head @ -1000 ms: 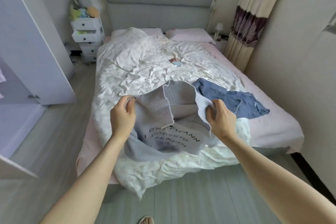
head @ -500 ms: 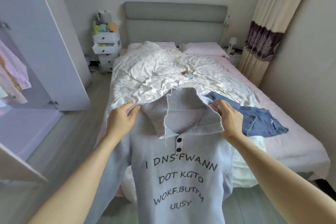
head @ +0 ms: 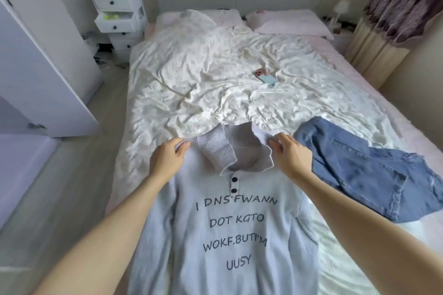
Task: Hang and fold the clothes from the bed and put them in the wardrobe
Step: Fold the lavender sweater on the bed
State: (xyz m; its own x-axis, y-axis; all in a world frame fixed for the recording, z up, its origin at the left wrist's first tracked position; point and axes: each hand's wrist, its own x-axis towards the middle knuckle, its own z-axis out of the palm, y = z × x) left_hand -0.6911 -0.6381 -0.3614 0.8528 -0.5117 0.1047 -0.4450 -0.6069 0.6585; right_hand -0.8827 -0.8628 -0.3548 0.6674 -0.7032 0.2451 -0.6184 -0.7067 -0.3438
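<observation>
A pale blue knit sweater (head: 230, 230) with a ribbed collar, two dark buttons and black lettering hangs spread out in front of me over the foot of the bed (head: 215, 84). My left hand (head: 167, 160) pinches its left shoulder, and my right hand (head: 291, 158) pinches its right shoulder. Blue denim jeans (head: 369, 170) lie crumpled on the bed just right of my right hand. The open wardrobe door (head: 40, 74) stands at the left.
A phone (head: 265, 76) lies on the rumpled white duvet mid-bed. Two pink pillows sit by the grey headboard. A white drawer unit (head: 119, 19) with plush toys on top stands at the back left. Curtains (head: 388, 21) hang at the right. Bare floor runs along the bed's left side.
The sweater went from bunched on the bed to lifted and spread out by its shoulders, front facing me. My view has moved closer over the bed.
</observation>
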